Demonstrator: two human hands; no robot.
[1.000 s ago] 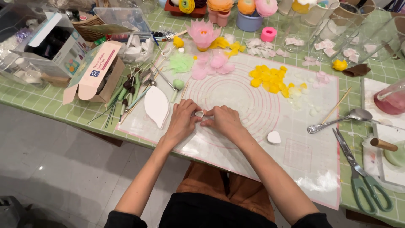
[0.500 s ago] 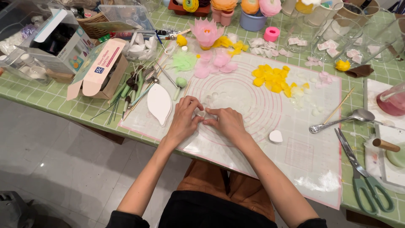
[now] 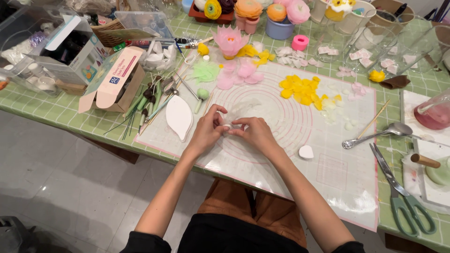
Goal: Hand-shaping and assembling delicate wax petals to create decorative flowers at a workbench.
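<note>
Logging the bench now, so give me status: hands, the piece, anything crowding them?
Left hand and right hand pinch a small white piece together over the mat. White leaf-shaped mould lies just left, apart.

The small white piece (image 3: 227, 126) between the fingertips of the left hand (image 3: 206, 131) and the right hand (image 3: 255, 133) is mostly covered, so its shape cannot be told. The pink jug (image 3: 433, 115) is cut by the right edge (only one part shows). The flower pots (image 3: 248, 11) at the top are cut by the upper edge. The tools (image 3: 150, 100) beside the cardboard box (image 3: 112, 79) are too small to distinguish.
</note>
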